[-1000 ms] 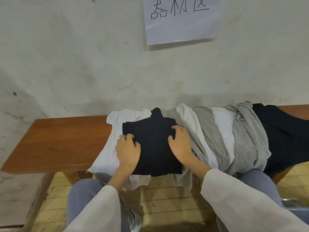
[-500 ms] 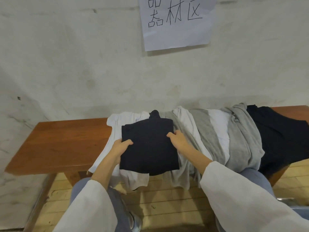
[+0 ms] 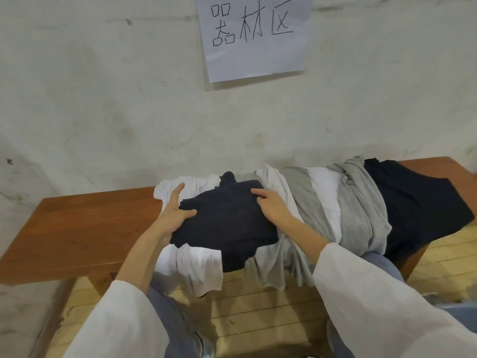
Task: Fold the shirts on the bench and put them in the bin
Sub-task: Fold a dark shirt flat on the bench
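A folded dark navy shirt (image 3: 227, 223) lies on top of a white shirt (image 3: 196, 264) on the wooden bench (image 3: 77, 228). Its lower part sags over the bench's front edge. My left hand (image 3: 173, 213) holds the shirt's left edge, thumb on top and fingers running along the side. My right hand (image 3: 271, 205) grips the right edge with curled fingers on the cloth. The bin is not in view.
To the right lies a pile of grey and white shirts (image 3: 356, 202), then another dark shirt (image 3: 413, 202) draped over the bench end. A wall with a paper sign (image 3: 255, 34) stands right behind the bench. My knees are below the front edge.
My hands went from lying flat on the dark shirt to gripping its left and right edges. The shirt has bunched up and its lower part now droops.
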`<control>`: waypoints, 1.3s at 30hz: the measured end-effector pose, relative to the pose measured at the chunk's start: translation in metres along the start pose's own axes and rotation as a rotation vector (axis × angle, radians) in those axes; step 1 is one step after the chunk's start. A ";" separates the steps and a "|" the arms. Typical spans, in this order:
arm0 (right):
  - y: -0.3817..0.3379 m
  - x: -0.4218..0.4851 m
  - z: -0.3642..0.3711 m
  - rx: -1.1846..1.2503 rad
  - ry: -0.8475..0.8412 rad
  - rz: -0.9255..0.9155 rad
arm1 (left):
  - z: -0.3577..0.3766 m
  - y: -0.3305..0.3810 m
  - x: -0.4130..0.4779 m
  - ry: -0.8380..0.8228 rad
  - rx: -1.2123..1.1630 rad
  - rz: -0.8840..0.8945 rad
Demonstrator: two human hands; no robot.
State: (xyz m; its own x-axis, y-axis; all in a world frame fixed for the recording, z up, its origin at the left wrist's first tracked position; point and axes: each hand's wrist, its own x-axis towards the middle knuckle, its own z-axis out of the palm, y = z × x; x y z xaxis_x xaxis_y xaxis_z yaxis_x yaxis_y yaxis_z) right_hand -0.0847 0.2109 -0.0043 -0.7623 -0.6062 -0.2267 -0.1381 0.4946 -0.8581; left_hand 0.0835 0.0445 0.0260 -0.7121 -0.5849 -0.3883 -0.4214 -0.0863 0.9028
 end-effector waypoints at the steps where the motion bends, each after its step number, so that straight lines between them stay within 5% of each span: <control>1: 0.000 -0.003 -0.006 0.036 -0.010 0.002 | 0.003 0.004 -0.002 -0.045 0.028 0.012; 9: 0.011 -0.041 -0.047 -0.032 0.096 -0.003 | 0.069 0.033 -0.006 -0.206 0.227 0.167; 21: 0.145 -0.158 -0.209 0.187 0.617 0.192 | 0.317 0.071 -0.034 -0.661 0.618 0.506; 28: 0.246 -0.235 -0.264 0.312 0.866 0.346 | 0.467 0.036 -0.070 -0.953 0.805 0.533; 39: 0.436 -0.285 -0.272 0.314 0.867 0.623 | 0.654 -0.109 -0.060 -1.254 1.146 0.500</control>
State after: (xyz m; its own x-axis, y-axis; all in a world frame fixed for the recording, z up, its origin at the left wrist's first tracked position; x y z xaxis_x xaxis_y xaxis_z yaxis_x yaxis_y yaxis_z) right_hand -0.0996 0.7691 -0.1887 -0.8431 0.3945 -0.3653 0.4957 0.3072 -0.8123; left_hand -0.1950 0.6162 -0.1704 -0.6136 0.5828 -0.5328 0.1972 0.7665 0.6112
